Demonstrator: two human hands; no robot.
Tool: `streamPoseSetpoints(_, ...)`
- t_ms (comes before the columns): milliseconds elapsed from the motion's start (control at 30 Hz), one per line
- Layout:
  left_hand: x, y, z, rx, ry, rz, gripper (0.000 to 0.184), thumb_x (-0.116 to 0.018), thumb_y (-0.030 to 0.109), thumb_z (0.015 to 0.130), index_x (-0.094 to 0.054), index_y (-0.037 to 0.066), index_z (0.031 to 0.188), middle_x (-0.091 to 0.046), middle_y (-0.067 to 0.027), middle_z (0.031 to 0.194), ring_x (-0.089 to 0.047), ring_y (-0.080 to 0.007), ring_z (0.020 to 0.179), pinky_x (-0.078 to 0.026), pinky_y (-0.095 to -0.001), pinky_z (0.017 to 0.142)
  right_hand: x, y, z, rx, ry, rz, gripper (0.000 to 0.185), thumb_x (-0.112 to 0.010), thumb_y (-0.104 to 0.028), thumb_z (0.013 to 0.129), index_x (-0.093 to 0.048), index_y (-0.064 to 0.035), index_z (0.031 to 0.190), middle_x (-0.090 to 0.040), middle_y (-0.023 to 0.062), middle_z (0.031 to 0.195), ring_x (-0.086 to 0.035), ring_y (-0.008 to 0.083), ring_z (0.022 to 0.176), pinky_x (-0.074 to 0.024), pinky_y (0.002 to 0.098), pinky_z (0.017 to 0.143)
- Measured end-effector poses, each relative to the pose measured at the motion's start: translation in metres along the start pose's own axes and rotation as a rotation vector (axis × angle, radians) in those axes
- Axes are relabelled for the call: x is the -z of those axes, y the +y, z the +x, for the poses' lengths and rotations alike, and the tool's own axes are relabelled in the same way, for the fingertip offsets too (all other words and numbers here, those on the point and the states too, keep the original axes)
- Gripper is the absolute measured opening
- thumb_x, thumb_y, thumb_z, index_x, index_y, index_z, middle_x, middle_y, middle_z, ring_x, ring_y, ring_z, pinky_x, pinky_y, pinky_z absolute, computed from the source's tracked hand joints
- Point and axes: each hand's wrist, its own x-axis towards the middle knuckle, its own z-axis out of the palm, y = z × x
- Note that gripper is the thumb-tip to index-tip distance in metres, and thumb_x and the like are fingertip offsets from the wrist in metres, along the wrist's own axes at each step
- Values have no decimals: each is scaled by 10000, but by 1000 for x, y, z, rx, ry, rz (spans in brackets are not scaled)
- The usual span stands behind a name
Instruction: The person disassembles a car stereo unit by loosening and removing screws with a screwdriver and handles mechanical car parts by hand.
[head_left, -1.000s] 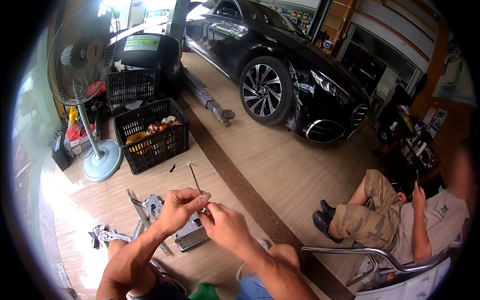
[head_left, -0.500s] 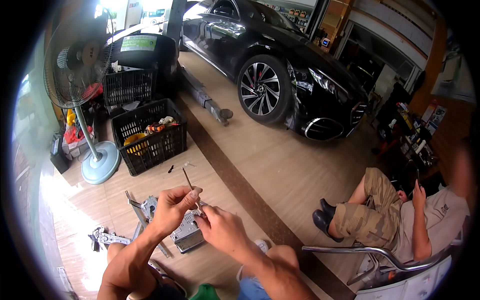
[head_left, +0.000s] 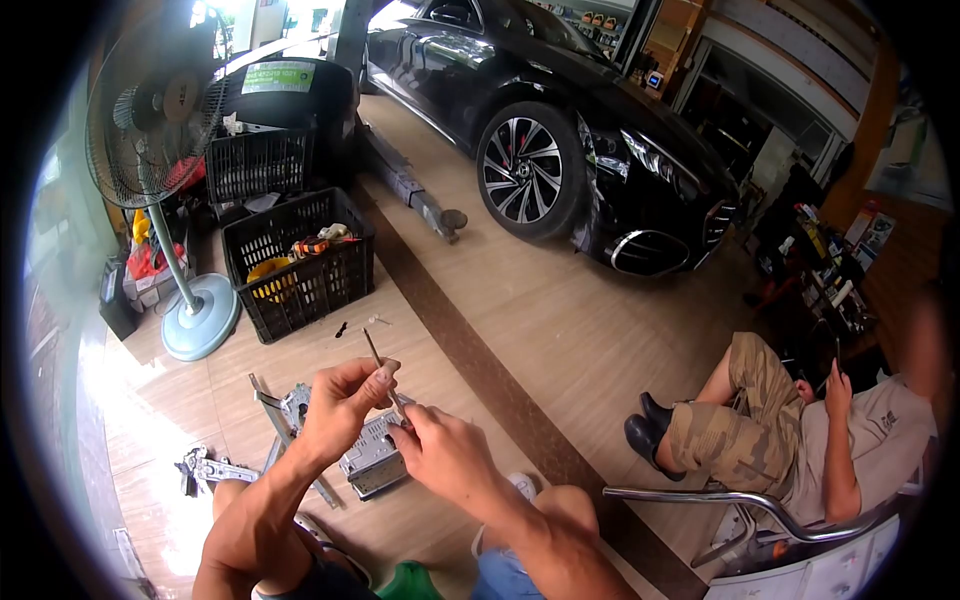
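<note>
we hold a thin rod [head_left: 371,345] in front of us with both hands. our left hand [head_left: 337,405] pinches it partway along, thumb against fingers, seemingly to steady it while leaving the far tip free. our right hand [head_left: 448,450] is closed on the near end, likely for control, though its grip hides that end. beneath our hands, a metal box [head_left: 368,458] rests on the floor [head_left: 480,290], probably there for easy reach. a metal bracket [head_left: 222,472] lies well to its left, perhaps to leave us room.
</note>
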Motion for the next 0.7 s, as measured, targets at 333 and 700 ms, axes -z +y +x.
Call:
streamPoseSetpoints(333,2,5,-2,9,31,2,329,-692,251,1034,-720,-33,1197,-703,-23,923,-596,-67,779,-501,-248,737,1,-2,1,-12,9,27,212,-699,-223,961,-669,-43,1068,-731,171,873,-716,381,732,-578,468,638)
streamPoseSetpoints(700,3,3,1,-5,84,-33,359,-699,260,1032,-711,-46,1220,-710,-38,927,-601,-79,767,-521,-258,735,-3,1,-1,-21,-59,-6,204,-698,-218,961,-650,-30,1025,-729,167,909,-716,380,772,-578,463,653)
